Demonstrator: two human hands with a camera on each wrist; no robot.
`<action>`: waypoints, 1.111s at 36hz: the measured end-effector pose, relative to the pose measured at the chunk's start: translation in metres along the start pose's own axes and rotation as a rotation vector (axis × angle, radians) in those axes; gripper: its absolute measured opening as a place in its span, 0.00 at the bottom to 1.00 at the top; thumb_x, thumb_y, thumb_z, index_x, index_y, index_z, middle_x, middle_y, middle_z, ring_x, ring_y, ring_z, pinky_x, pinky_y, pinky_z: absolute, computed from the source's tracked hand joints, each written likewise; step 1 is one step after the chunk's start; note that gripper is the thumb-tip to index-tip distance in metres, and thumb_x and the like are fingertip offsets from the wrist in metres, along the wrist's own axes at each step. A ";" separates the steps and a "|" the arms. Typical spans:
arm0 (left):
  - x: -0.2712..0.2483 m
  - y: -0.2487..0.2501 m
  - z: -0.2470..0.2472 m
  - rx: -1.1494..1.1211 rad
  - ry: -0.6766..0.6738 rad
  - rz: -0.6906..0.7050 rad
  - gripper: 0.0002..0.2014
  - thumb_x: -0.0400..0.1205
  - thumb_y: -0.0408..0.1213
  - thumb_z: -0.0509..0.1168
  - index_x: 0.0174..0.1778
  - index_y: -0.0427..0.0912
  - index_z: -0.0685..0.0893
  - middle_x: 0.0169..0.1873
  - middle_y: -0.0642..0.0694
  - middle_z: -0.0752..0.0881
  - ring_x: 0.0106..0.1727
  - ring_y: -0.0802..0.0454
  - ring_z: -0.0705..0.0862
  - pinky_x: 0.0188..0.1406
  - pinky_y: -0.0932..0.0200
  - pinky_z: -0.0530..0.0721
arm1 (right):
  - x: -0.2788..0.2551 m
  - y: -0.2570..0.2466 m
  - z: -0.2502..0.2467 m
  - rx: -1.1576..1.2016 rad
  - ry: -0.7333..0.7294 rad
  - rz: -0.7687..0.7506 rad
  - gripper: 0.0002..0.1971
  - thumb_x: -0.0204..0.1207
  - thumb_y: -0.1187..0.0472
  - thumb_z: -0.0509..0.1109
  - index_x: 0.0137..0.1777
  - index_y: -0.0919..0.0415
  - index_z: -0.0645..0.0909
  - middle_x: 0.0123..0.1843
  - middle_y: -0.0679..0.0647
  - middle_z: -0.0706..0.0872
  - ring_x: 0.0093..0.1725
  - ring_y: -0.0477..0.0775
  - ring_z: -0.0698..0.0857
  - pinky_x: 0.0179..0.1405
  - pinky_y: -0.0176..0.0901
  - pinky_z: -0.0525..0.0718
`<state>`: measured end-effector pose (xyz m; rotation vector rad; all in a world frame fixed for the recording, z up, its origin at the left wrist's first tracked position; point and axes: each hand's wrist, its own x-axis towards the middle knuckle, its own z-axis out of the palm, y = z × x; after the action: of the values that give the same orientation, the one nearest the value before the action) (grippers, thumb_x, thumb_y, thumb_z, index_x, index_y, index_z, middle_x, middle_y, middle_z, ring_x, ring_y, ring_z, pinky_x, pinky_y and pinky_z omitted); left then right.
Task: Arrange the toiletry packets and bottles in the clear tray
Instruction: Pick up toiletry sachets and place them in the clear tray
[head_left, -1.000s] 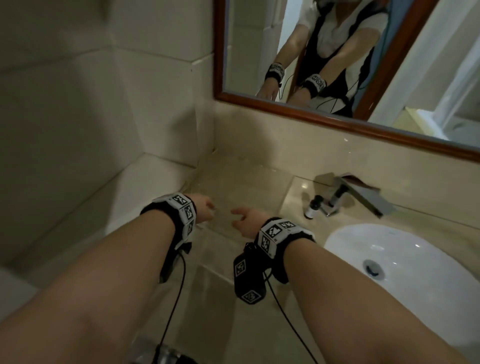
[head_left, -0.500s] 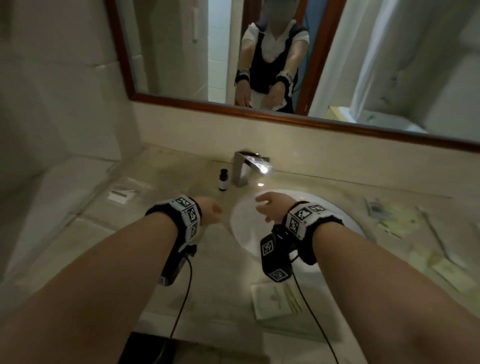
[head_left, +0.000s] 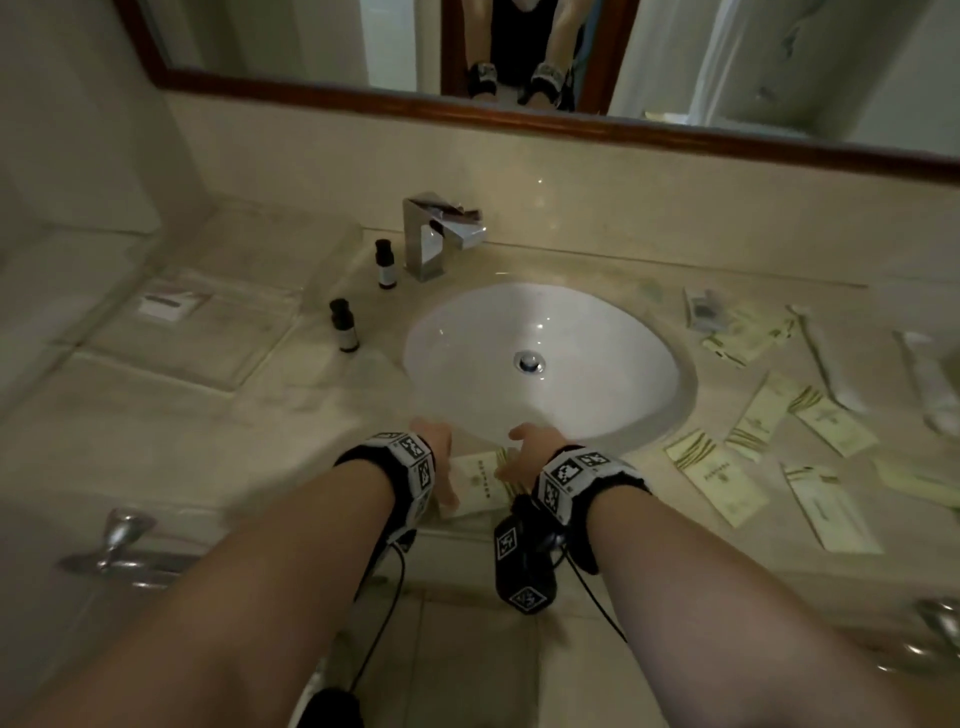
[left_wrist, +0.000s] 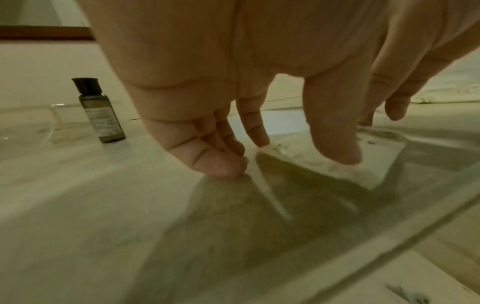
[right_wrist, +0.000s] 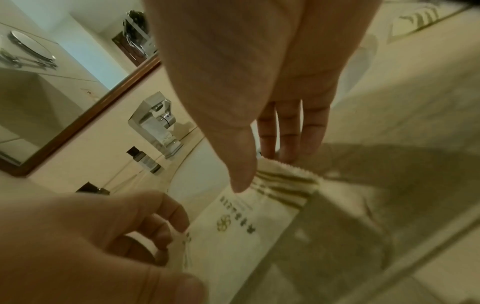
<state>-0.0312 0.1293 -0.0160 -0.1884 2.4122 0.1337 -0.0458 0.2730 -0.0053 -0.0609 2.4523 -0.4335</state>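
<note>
A cream packet (head_left: 475, 486) with gold stripes and a printed emblem lies on the counter's front edge, before the sink. My left hand (head_left: 441, 467) holds its left end with curled fingers (left_wrist: 257, 135) and the thumb on top. My right hand (right_wrist: 262, 170) pinches the striped end (right_wrist: 285, 183) between thumb and fingers. Two small dark bottles (head_left: 387, 265) (head_left: 344, 326) stand left of the tap. The clear tray (head_left: 208, 358) lies at the counter's left, holding one flat white packet (head_left: 166, 305). Several more cream packets (head_left: 727, 483) are scattered right of the sink.
The white sink (head_left: 545, 364) fills the counter's middle, with a chrome tap (head_left: 436, 239) behind it. A wood-framed mirror (head_left: 519, 117) runs along the back wall. Chrome towel-rail ends (head_left: 117, 545) jut out below the counter front. White tubes (head_left: 930, 384) lie at the far right.
The view swung from the left corner to the sink and tilted down. Both hands dropped to the counter's front edge and took hold of the cream packet there.
</note>
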 end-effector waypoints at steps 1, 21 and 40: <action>0.005 -0.002 0.006 0.018 0.024 -0.014 0.43 0.60 0.51 0.81 0.69 0.49 0.68 0.66 0.43 0.73 0.61 0.39 0.80 0.58 0.45 0.83 | -0.001 -0.001 0.003 0.010 0.019 0.004 0.33 0.75 0.55 0.73 0.78 0.58 0.66 0.75 0.60 0.74 0.72 0.60 0.76 0.68 0.47 0.77; -0.035 -0.072 -0.032 -1.389 0.239 -0.007 0.09 0.79 0.25 0.65 0.47 0.43 0.74 0.57 0.37 0.75 0.56 0.41 0.77 0.45 0.45 0.85 | -0.003 -0.068 0.004 0.787 0.141 -0.065 0.15 0.79 0.62 0.67 0.62 0.68 0.82 0.47 0.59 0.84 0.46 0.58 0.83 0.53 0.53 0.85; -0.019 -0.267 -0.086 -1.322 0.519 -0.047 0.14 0.81 0.23 0.60 0.58 0.41 0.82 0.55 0.41 0.80 0.46 0.50 0.82 0.26 0.70 0.85 | 0.041 -0.272 0.016 0.665 -0.015 -0.310 0.12 0.83 0.65 0.60 0.59 0.56 0.83 0.39 0.49 0.80 0.32 0.43 0.77 0.29 0.30 0.78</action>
<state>-0.0265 -0.1443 0.0488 -0.9447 2.3767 1.8201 -0.0853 0.0057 0.0465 -0.1614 2.1666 -1.3506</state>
